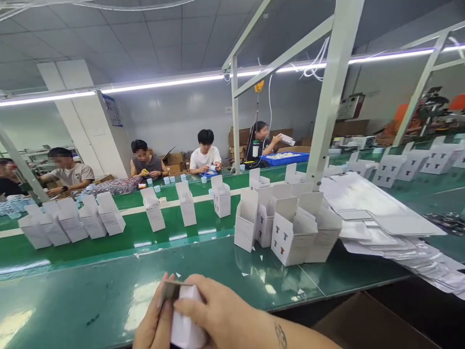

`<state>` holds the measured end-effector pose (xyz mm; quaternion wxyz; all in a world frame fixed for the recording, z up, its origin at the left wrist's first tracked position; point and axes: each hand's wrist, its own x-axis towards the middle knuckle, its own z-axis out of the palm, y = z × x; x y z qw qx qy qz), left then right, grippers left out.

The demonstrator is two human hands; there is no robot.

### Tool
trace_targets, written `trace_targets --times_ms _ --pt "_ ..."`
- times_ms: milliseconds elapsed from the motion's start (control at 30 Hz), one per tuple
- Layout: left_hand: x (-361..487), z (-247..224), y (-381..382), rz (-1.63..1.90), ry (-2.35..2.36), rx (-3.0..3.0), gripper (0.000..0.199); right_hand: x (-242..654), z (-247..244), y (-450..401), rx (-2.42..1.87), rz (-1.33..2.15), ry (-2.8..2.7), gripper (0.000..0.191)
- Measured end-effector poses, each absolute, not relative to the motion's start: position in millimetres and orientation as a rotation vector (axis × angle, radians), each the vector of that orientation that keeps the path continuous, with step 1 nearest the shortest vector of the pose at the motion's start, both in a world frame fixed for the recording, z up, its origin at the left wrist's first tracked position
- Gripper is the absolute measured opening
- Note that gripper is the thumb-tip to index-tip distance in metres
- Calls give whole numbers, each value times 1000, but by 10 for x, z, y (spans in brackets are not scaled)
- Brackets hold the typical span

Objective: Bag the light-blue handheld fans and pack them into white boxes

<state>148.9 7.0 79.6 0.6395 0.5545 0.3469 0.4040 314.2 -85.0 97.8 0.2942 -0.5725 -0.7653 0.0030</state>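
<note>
Low in the head view, a small white carton is held between my two hands, close to the bench's front edge. My left hand is closed along the carton's left side, its fingers against a greyish flap at the top. From the right, my right hand wraps around the carton, with the thumb pressed on its upper face. The carton's underside and some of my fingers are hidden. Just beyond, to the right, a cluster of white boxes with raised lids stands on the green bench.
Flat white cardboard sheets are piled on the right. Open white boxes stand in a row on the green conveyor belt. A pale metal post rises behind the cluster. Several people sit across the line, near a blue tray.
</note>
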Motion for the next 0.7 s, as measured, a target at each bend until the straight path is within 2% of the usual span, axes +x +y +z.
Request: trace_targets --times_ms 133,267,367,467,600,700 --pt "1560 1036 112 858 473 1184 51 3274 1224 -882 -1388 346 -1845 48" --pt "1729 1059 177 819 440 881 45 3409 1289 -824 -1125 601 -1943 46" --pt "1738 1022 154 789 323 792 55 3471 1299 -825 -1113 613 -1933 42" --pt "1685 1047 103 701 269 849 49 3537 1333 -816 -1175 611 -1915 39" --pt "1703 1092 57 589 332 897 54 3584 1430 -789 -1186 800 -2000 45" --pt "1790 1030 9 735 488 893 54 3507 1452 -855 -1382 828 -1998 68"
